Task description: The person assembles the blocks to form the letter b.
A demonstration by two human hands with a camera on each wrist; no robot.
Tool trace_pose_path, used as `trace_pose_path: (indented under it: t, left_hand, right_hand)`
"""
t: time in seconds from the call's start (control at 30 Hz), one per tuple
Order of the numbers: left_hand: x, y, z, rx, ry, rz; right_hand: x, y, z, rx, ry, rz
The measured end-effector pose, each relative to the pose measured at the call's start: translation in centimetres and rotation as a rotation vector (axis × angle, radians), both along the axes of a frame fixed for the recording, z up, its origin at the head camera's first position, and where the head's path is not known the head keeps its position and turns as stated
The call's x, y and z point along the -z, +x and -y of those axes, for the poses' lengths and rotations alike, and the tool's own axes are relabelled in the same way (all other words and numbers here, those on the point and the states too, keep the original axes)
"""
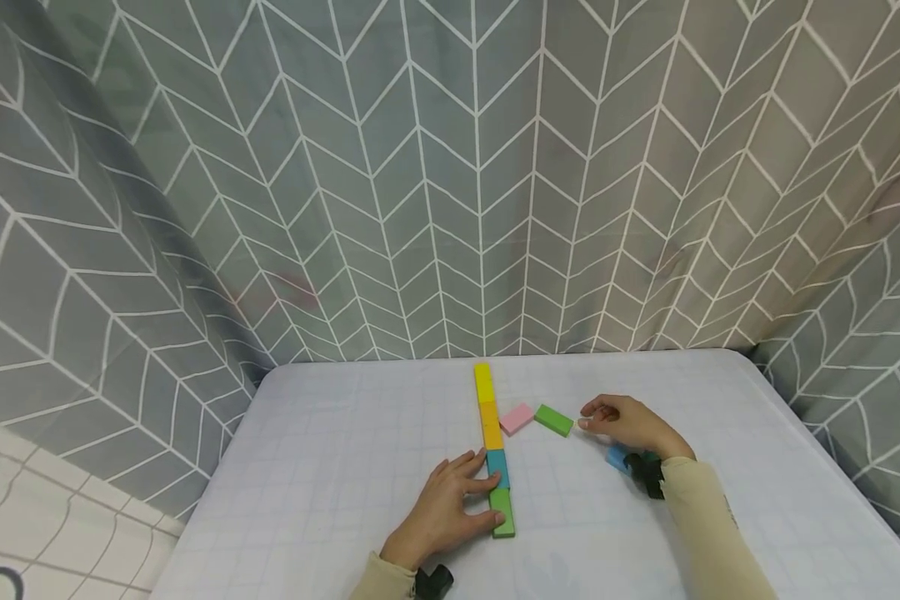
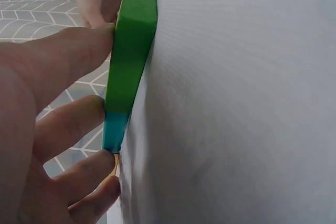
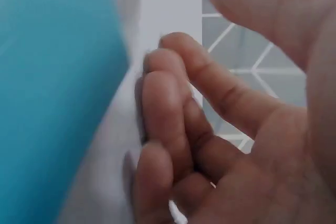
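Observation:
A straight row on the table is made of a yellow block [image 1: 483,382], an orange-yellow block [image 1: 491,426], a blue block [image 1: 498,468] and a green block [image 1: 502,514]. My left hand [image 1: 450,508] rests along the row's near end, thumb on the green block [image 2: 131,51], other fingertips by the blue block [image 2: 113,131]. My right hand [image 1: 630,423] hovers just right of a loose green block [image 1: 553,420], fingers loosely bent; the right wrist view shows nothing between them. A pink block [image 1: 517,418] lies between that green block and the row.
Another blue block [image 1: 618,458] lies beside the right wrist, partly hidden by the dark wrist strap [image 1: 647,475]; it looms large in the right wrist view. A pale cloth covers the table [image 1: 330,467]. Patterned grey curtains [image 1: 450,183] hang behind and at the sides.

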State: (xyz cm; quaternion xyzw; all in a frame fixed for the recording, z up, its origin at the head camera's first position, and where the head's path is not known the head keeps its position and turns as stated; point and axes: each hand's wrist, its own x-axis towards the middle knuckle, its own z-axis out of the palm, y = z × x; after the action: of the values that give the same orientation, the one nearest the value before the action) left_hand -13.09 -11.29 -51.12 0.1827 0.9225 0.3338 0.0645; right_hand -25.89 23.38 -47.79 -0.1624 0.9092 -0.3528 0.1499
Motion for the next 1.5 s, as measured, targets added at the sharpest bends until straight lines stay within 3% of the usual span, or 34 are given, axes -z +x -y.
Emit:
trace_pose_path:
  t: [0.2, 0.4, 0.57, 0.87, 1.23, 1.5]
  left_hand:
    - [0.3, 0.3, -0.3, 0.008, 0.013, 0.017]
    - [0.1, 0.1, -0.2, 0.008, 0.004, -0.013]
    - [0.2, 0.0, 0.0, 0.002, 0.01, -0.012]
    - [0.4, 0.1, 0.0, -0.004, 0.011, -0.011]
    - [0.0, 0.0, 0.0, 0.002, 0.004, -0.01]
    - [0.0, 0.0, -0.1, -0.001, -0.007, -0.002]
  right_hand:
    - [0.6, 1.3, -2.7, -0.08, -0.124, 0.055]
    - [0.8, 2.8, -4.9, -0.244, -0.282, 0.078]
    - [1.1, 3.4, -5.4, -0.31, -0.272, 0.017]
    - [1.0, 3.7, -4.5, -0.279, -0.191, -0.041]
    - [1.4, 3.7, -1.9, -0.119, -0.058, -0.149]
    - [0.4, 4.0, -3.0, -0.211, -0.199, -0.001]
